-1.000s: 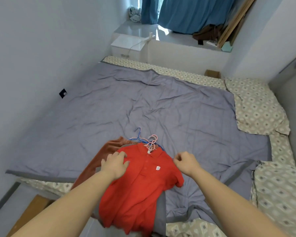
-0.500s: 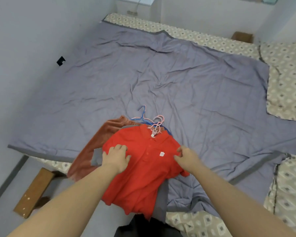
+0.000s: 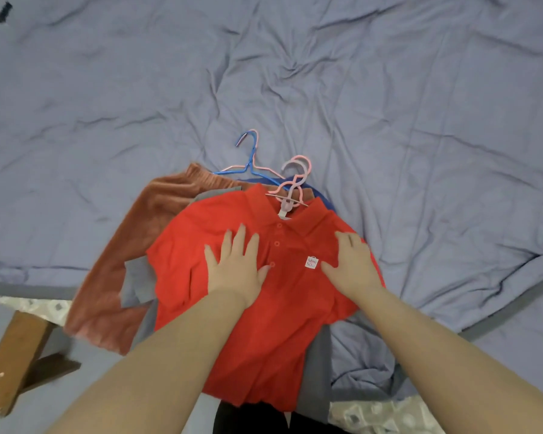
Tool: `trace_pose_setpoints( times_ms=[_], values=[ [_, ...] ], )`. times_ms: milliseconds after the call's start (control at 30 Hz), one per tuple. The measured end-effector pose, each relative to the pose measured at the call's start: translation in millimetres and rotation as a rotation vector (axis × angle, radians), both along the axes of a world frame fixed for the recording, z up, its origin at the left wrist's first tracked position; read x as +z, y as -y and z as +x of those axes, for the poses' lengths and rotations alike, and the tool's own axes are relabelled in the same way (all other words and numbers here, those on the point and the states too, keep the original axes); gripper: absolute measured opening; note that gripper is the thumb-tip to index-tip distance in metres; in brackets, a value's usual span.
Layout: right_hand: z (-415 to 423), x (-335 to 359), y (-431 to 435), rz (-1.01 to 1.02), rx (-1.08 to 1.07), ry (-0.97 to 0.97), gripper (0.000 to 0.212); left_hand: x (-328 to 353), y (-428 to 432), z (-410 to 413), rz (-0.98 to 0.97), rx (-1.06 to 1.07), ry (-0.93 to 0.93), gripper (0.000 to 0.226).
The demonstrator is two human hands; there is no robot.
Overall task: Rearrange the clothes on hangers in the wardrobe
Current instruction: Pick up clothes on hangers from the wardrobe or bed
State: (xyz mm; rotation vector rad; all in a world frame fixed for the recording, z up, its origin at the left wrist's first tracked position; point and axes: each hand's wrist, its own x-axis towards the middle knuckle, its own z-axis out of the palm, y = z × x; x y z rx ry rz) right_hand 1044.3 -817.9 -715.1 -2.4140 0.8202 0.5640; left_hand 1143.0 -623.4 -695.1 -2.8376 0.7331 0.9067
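Red polo shirt (image 3: 264, 324) on top of a pile at the near edge of the grey-blue bedsheet (image 3: 389, 104), collar pointing away, hem hanging over the edge.

On the shirt's chest, left of the button row: left hand (image 3: 235, 267), palm down, fingers spread and flat on the cloth.

On the chest just right of the small white label (image 3: 312, 262): right hand (image 3: 351, 264), thumb out toward the label, fingers bent near the shoulder. Hard to tell whether pinching cloth or only pressing.

In the shirt's collar: pink hanger (image 3: 295, 180), hook lying on the sheet just beyond. Beyond the collar and to the left: blue hanger (image 3: 248, 158), with another pink one against it.

Under the shirt, sticking out left: grey garment (image 3: 138, 283), and beneath that a rust-brown garment (image 3: 123, 245).

Farther left of the shirt, below the bed's edge: wooden piece (image 3: 16, 349).
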Motion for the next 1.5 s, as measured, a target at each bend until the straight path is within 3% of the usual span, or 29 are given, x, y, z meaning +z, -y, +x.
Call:
trace_pose_setpoints(
  times_ms=[167,333,567,700,867,1033,1167,1300,1367,1500],
  values=[
    [31.3,-42.2,4.7,-0.107,0.009,0.075,0.075,-42.3,4.4,37.4,-0.016,-0.093,0.064,0.066],
    [50.5,-69.8,11.9,-0.074,-0.049,0.139,0.079,-71.4,3.7,56.6,-0.022,-0.104,0.048,0.061],
    [37.8,-78.4,0.1,-0.149,-0.216,0.361,0.036,-87.0,0.2,55.1,-0.022,-0.128,0.006,0.072],
    [32.7,-65.2,-9.3,-0.183,-0.226,0.39,0.029,-80.7,-2.8,52.9,-0.046,-0.115,-0.018,0.071],
    [23.7,-45.4,-7.4,-0.137,-0.205,0.348,0.033,-60.8,0.9,19.3,-0.327,0.083,0.162,0.059],
    [18.1,-31.1,-5.4,0.011,-0.147,0.402,0.019,-41.9,16.6,-19.4,-0.76,0.257,0.068,0.054],
    [11.6,-12.0,-15.1,0.156,-0.204,0.503,0.022,-25.7,32.8,-14.1,-0.843,0.273,0.189,0.065],
    [2.1,-6.6,-19.1,0.21,-0.173,0.468,0.019,-10.4,50.9,6.0,-0.867,0.378,0.116,0.077],
    [-0.7,-5.9,-18.7,0.253,-0.168,0.442,0.019,-6.2,55.8,15.5,-0.857,0.395,0.065,0.07],
    [-1.9,-3.2,-14.7,0.365,-0.199,0.42,0.018,-5.0,52.6,21.6,-0.815,0.384,-0.05,0.026]
  ],
)
